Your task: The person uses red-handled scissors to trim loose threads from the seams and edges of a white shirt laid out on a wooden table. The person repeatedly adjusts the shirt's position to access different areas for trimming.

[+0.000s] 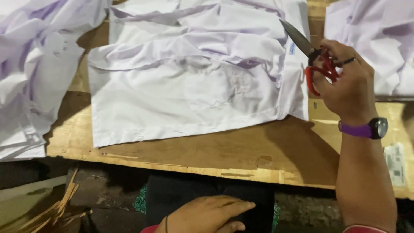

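Left hand (207, 214) rests on dark cloth (202, 194); right hand (345, 80) grips red-handled scissors (311, 54).

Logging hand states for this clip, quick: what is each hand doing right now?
Left hand: open, holding nothing, resting flat on dark cloth below the table edge.
Right hand: closed on red-handled scissors, over the white garment.

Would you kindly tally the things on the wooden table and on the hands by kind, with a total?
White garments: 3, one spread in the middle, one heaped at the left, one at the far right
Red-handled scissors: 1, in the right hand
Purple wristwatch: 1
Paper label: 1
Total: 6
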